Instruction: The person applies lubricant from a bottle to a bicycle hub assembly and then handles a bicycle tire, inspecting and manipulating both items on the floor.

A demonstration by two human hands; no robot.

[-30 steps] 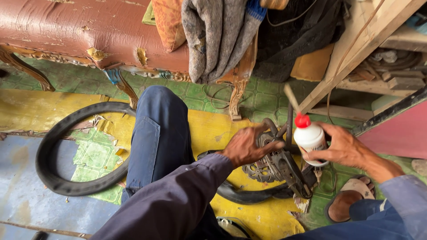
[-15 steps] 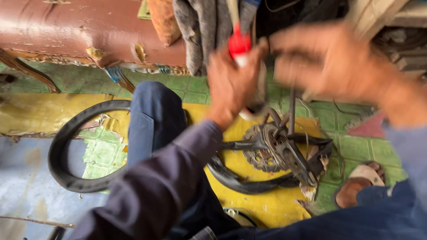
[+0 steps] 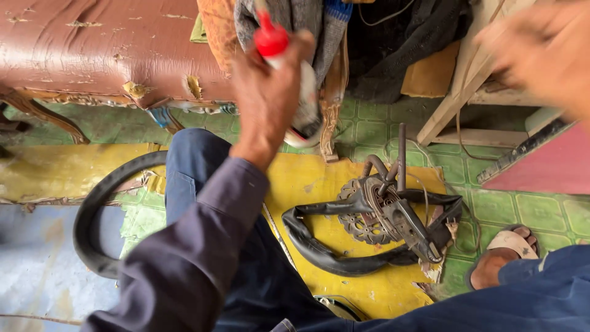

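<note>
My left hand [image 3: 267, 98] is raised near the top middle, gripping a white plastic bottle with a red cap [image 3: 272, 39]; the bottle's body [image 3: 305, 110] shows behind my fingers. My right hand [image 3: 538, 52] is blurred at the top right, fingers spread, with nothing seen in it. Below on the yellow floor patch lies a metal crank and sprocket assembly [image 3: 384, 212] resting on a folded black inner tube [image 3: 332, 249].
A black tyre [image 3: 92, 215] curves on the floor at left. A worn reddish-brown sofa [image 3: 104, 49] spans the top left, with grey cloth [image 3: 307, 18] hanging beside it. A wooden frame [image 3: 455, 104] stands at right. My sandalled foot [image 3: 501, 258] rests at lower right.
The bottle passed from my right hand to my left hand and was lifted up off the crank area. My right hand pulled away to the upper right.
</note>
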